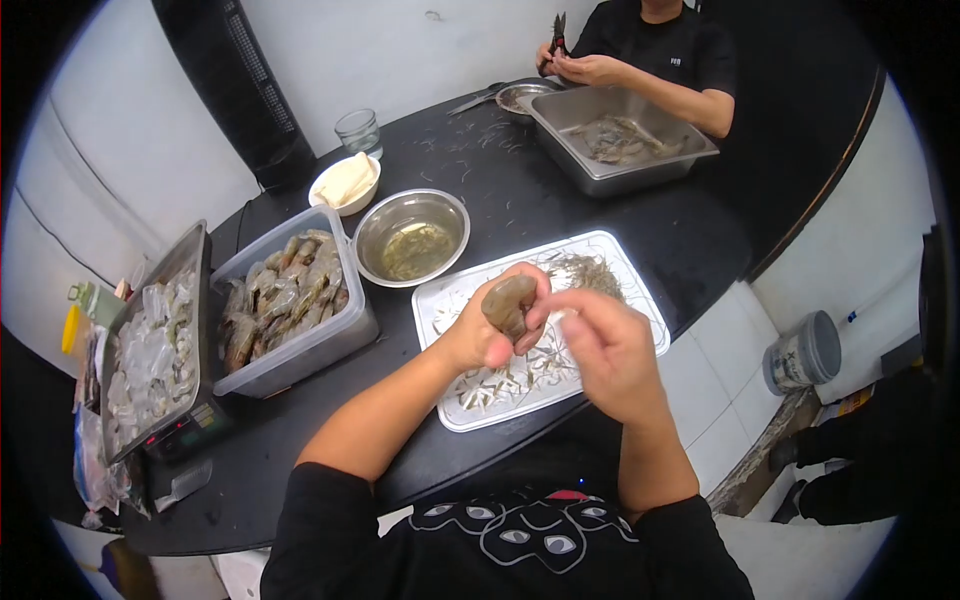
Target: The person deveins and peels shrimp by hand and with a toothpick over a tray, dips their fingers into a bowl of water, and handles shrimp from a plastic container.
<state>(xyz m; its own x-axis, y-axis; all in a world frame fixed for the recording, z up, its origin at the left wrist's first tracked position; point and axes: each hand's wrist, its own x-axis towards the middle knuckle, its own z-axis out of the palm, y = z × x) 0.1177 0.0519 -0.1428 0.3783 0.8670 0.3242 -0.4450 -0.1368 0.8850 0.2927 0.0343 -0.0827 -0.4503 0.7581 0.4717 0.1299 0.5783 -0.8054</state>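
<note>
Over a white tray (pixel 655 310), my left hand (pixel 468 335) is closed around a grey raw shrimp (pixel 510 298). Close beside the shrimp is my right hand (pixel 615 355), its thumb and index finger drawn together in a pinch. Slight blur hides what, if anything, sits between those fingertips. On the tray below lie scattered thin shrimp trimmings (pixel 500 385), and a pile of fine feelers and legs (pixel 592 275) gathers at its far right corner.
Left of the tray stand a steel bowl (pixel 365 235) of murky liquid, a plastic tub (pixel 350 335) of whole shrimp, and a metal pan (pixel 205 300) of shrimp on a scale (pixel 190 432). Across the table a person (pixel 650 60) holds scissors (pixel 558 38) behind a steel pan (pixel 600 185).
</note>
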